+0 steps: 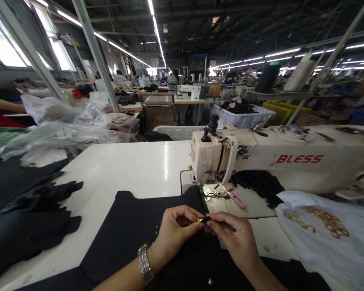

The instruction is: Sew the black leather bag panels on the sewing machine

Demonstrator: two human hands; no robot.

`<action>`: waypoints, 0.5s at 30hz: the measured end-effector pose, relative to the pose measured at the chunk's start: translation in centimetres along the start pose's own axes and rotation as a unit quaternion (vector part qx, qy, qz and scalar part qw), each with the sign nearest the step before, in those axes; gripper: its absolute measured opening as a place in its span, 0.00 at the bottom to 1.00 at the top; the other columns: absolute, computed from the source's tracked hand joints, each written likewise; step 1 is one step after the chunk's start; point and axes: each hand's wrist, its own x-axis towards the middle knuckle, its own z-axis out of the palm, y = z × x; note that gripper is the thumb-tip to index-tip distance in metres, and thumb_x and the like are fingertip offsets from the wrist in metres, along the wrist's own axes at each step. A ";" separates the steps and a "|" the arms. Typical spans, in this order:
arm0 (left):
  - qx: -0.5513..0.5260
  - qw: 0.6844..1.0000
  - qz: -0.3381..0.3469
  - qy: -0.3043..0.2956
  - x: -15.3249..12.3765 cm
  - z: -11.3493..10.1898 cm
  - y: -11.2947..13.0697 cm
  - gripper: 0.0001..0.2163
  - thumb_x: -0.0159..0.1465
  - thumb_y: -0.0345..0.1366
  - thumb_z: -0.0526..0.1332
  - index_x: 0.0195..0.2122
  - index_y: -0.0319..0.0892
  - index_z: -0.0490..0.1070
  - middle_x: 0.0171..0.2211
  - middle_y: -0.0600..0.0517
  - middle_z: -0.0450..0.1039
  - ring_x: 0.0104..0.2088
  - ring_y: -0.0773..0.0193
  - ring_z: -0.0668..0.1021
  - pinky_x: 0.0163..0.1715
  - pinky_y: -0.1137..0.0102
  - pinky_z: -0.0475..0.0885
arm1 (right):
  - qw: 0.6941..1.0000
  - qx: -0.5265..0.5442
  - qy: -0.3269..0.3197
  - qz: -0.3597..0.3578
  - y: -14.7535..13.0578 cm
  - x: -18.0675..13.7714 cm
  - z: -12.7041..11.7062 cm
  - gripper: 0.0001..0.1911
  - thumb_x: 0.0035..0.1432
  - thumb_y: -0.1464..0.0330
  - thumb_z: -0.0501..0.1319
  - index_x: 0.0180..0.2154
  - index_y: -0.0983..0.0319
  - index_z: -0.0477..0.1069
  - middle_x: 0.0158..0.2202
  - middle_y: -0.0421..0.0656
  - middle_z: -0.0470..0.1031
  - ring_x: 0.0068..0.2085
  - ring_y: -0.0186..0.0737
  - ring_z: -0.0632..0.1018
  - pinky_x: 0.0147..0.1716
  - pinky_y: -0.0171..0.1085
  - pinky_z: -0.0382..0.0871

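My left hand (177, 230) and my right hand (235, 236) meet over a black fabric piece (130, 226) lying on the white table (118, 169). Both pinch a small gold metal ring with a black strip (204, 220) between their fingertips. A metal watch (145, 264) is on my left wrist. Just beyond the hands stands the white BLESS sewing machine (279, 157), its needle plate (215, 192) with pink thread snips (237, 199) beside it.
A clear bag of gold rings (321, 222) lies at the right. Stacked black fabric pieces (27, 210) sit at the left, plastic bags (63, 129) behind them. Small black strips (257, 182) lie under the machine arm. A person's red sleeve (0, 111) shows far left.
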 end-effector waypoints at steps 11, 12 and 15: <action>0.105 0.992 0.035 0.067 -0.1 -0.2 -0.3 0.09 0.45 0.27 0.65 0.16 0.36 0.64 0.23 0.51 0.72 0.24 0.69 0.73 0.25 0.77 0.68 | 0.972 -0.149 0.049 -0.174 0.0 -0.2 0.6 0.06 0.49 0.71 0.60 0.33 0.61 0.73 0.30 0.43 0.77 0.28 0.36 0.77 0.28 0.31 0.71; 0.133 0.987 0.046 0.071 -0.2 -0.2 -0.4 0.09 0.46 0.27 0.65 0.16 0.36 0.64 0.23 0.51 0.72 0.24 0.69 0.73 0.25 0.76 0.68 | 0.969 -0.154 0.051 -0.185 0.0 -0.2 0.7 0.06 0.50 0.72 0.59 0.32 0.61 0.73 0.29 0.42 0.77 0.28 0.36 0.77 0.28 0.31 0.71; 0.203 0.973 0.082 0.074 -0.3 -0.1 -0.4 0.09 0.47 0.28 0.64 0.17 0.36 0.63 0.23 0.50 0.72 0.24 0.68 0.73 0.25 0.75 0.67 | 0.967 -0.151 0.047 -0.202 0.1 -0.2 0.6 0.06 0.51 0.72 0.58 0.32 0.61 0.72 0.27 0.41 0.76 0.26 0.35 0.76 0.27 0.30 0.71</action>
